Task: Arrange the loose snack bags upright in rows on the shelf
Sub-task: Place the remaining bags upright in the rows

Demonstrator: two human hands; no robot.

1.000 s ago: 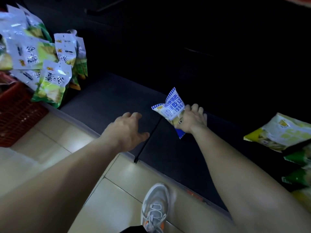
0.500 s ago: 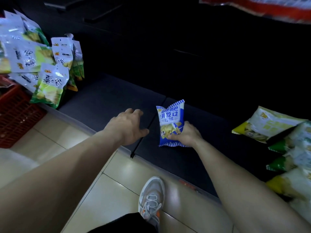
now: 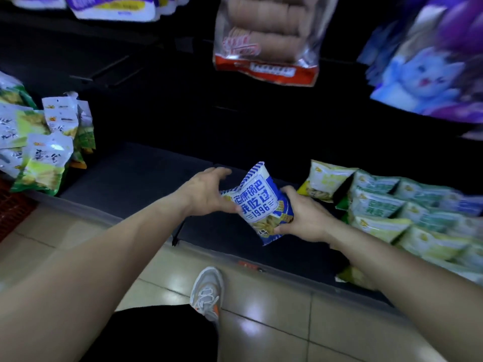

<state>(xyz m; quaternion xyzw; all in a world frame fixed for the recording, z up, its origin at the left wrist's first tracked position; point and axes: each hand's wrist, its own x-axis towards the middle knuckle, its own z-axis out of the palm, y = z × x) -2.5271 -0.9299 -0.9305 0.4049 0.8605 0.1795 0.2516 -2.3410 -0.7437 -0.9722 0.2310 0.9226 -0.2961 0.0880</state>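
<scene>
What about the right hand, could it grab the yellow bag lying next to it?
Probably, once it lets go: the right hand grips the blue bag, with the left hand holding it too. The yellow bag lies just beside it on the shelf, nothing between them.

— Which colours are seen on the snack bag (image 3: 261, 202)?
— Blue and white, with striped edges. Green, yellow and white are shown on the other bags (image 3: 386, 205); the bench (image 3: 136, 176) is dark grey.

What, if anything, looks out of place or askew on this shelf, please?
The green bags at the right of the shelf lie slumped and overlapping, not upright. The blue snack bag, gripped tilted by left hand and right hand, matches none of them.
</scene>
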